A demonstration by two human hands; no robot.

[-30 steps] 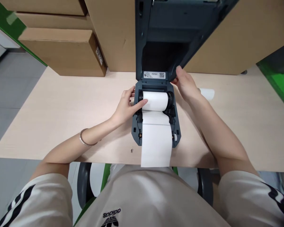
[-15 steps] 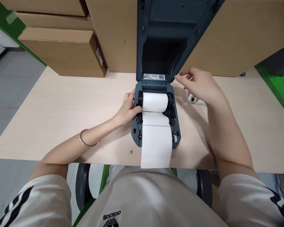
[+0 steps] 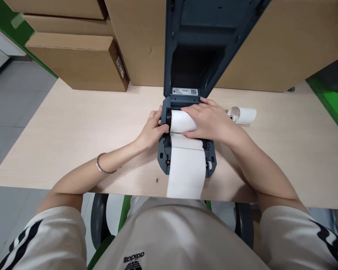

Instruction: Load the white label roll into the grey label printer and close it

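A dark blue-grey label printer point(image 3: 162, 164) stands on the table with its lid point(image 3: 207, 22) raised. Inside lies a roll of white label paper point(image 3: 180, 122), and a paper strip point(image 3: 186, 172) runs from it over the printer's front and past the table edge. My left hand point(image 3: 153, 129) grips the printer's left side, thumb over the inner edge and fingers outside. Across the right part of the roll is my right hand point(image 3: 210, 120), fingertips at the back and thumb at the front. It hides the roll's right end and holder.
A smaller white roll point(image 3: 246, 115), partly unwound, lies right of the printer. Cardboard boxes point(image 3: 73, 63) stand at the back left, and a large cardboard panel point(image 3: 270, 48) rises behind the printer. The table's front edge is close to my body.
My right hand has moved left and down from beside the lid hinge onto the paper roll. The strip's lower end has shifted slightly. My left hand keeps its place.
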